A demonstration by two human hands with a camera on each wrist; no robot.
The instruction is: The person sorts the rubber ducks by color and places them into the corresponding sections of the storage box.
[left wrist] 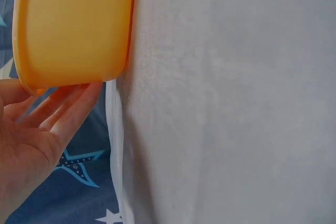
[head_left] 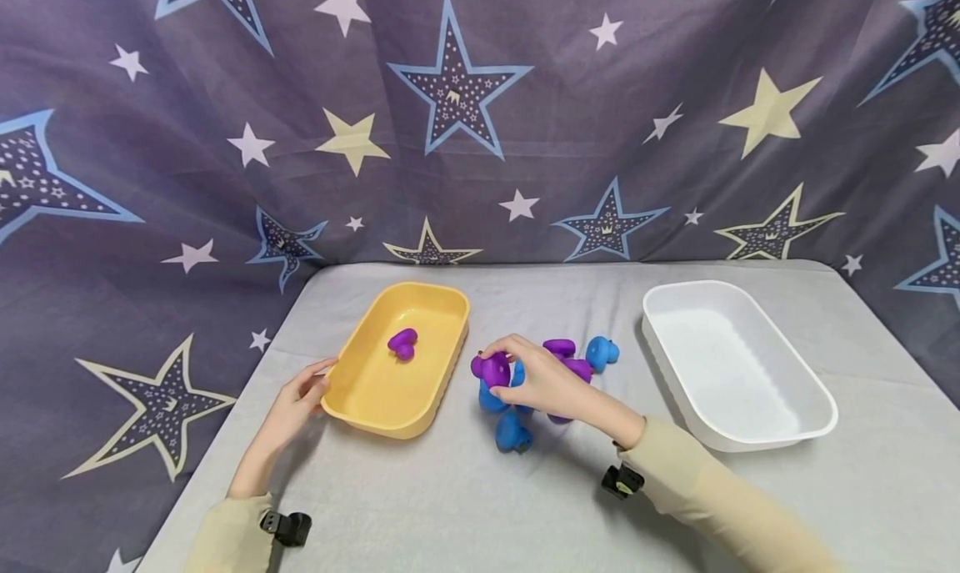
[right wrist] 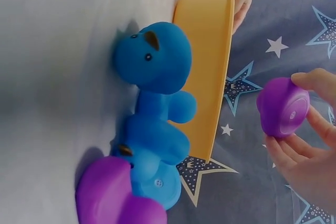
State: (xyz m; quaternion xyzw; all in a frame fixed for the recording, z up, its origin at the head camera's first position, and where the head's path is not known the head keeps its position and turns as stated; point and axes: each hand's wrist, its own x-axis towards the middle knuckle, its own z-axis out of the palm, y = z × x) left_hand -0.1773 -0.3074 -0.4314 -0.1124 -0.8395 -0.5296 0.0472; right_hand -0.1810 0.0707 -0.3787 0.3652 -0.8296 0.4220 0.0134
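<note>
My right hand (head_left: 542, 381) grips a purple rubber duck (head_left: 495, 370) between thumb and fingers, above a cluster of ducks. In the right wrist view, the held duck (right wrist: 283, 107) shows its flat round base. Below it lie blue ducks, one nearest me (head_left: 512, 432) and another at the far right of the cluster (head_left: 600, 353), with purple ducks (head_left: 558, 348) among them. My left hand (head_left: 291, 410) holds the left rim of a yellow tray (head_left: 382, 398), its fingers along the outer wall. Inside that tray lies one purple duck (head_left: 403, 343).
A white tray (head_left: 735, 356) stands on the right side of the table (head_left: 420, 506), which has a pale cloth. Behind hangs a dark curtain (head_left: 570, 139) printed with stars. Part of the cluster is hidden behind my right hand.
</note>
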